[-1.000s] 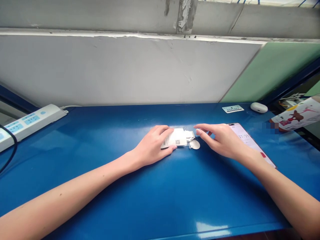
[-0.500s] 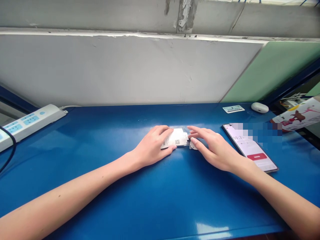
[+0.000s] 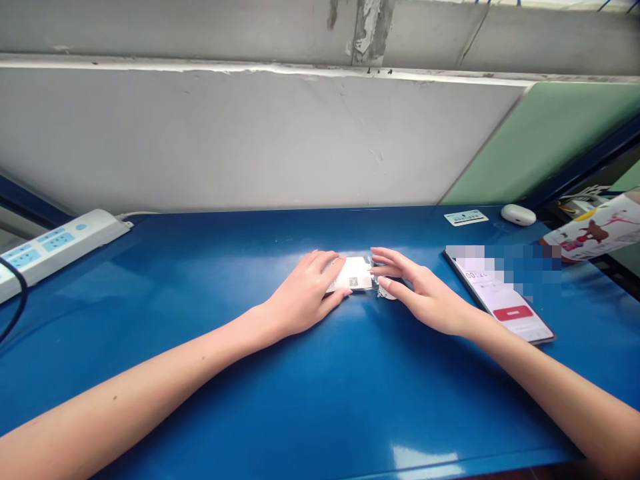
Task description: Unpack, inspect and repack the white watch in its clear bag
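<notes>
A small flat white box with a square printed code lies on the blue table. My left hand is closed around its left end, thumb on the near side and fingers over the top. Something clear and shiny, like thin plastic film, sticks out at the box's right end. There my right hand hovers with its fingers stretched and the thumb apart. Beside that thumb is a small white piece with dark marks, partly covered; whether the thumb touches it I cannot tell.
To the right lies a phone with a lit screen. Behind it are a printed card and a white earbud case. A printed carton stands at the far right. A white power strip with a black cable sits at the left.
My right hand has shifted slightly left and its fingers have spread a little. The box's right end now looks flatter and neater. My left hand keeps its hold.
</notes>
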The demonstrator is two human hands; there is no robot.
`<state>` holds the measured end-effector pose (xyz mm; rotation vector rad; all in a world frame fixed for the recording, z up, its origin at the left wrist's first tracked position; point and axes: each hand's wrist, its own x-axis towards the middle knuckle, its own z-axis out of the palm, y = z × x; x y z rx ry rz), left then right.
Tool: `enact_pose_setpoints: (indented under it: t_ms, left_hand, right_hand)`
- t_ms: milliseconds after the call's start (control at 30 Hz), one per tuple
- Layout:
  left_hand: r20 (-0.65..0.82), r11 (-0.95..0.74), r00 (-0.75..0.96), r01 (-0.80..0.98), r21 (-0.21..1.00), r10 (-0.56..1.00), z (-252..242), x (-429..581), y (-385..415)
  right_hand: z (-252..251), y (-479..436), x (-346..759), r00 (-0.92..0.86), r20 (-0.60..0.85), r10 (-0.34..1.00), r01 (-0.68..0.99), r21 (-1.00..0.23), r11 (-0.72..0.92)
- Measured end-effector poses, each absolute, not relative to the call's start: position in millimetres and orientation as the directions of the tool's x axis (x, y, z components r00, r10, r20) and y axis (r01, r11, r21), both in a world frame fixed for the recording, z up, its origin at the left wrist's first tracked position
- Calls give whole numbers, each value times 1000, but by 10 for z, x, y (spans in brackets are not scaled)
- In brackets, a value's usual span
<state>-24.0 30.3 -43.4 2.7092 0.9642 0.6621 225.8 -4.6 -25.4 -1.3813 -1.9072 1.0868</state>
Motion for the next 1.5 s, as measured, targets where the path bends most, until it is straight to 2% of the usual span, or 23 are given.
enact_pose_setpoints:
  t_ms: [100,233,333,500,633,800,1000,1267,1433,1500]
  left_hand:
    - [333,-766,691,560,315,642,-446,-240,300]
    - [257,-775,732,580,251,631,-429,-237,295]
    - [190,-771,749,599,216,635,-395,-236,285]
    - [107,-765,763,611,202,638,-358,-239,266]
    - [127,-770,765,600,219,632,-363,-244,265]
    - [141,-776,767,596,204,626,-363,-247,267]
    - [155,-775,762,598,205,629,-364,-250,258]
    - [155,-776,763,596,205,627,-365,-244,262]
    - [155,-781,766,598,183,623,-381,-252,268]
    - [159,-783,768,596,176,620,-383,-254,270]
  right_hand:
    - [-211,-28,2280,-269,41,962,586,-786,198]
    - [-148,-5,2299,-138,198,970,758,-609,232]
    - [-129,0,2298,-92,215,972,818,-540,197]
    - [-150,-17,2284,-157,131,979,736,-646,204]
    - [-200,-32,2272,-251,193,949,663,-680,314]
    - [-275,-47,2243,-389,301,870,673,-552,492]
    - [-395,-29,2248,-469,393,791,683,-407,607]
    - [-401,-22,2249,-448,400,799,701,-397,592]
    - [-410,-76,2188,-450,442,776,753,-280,596]
    - [-420,-98,2159,-460,439,772,747,-279,603]
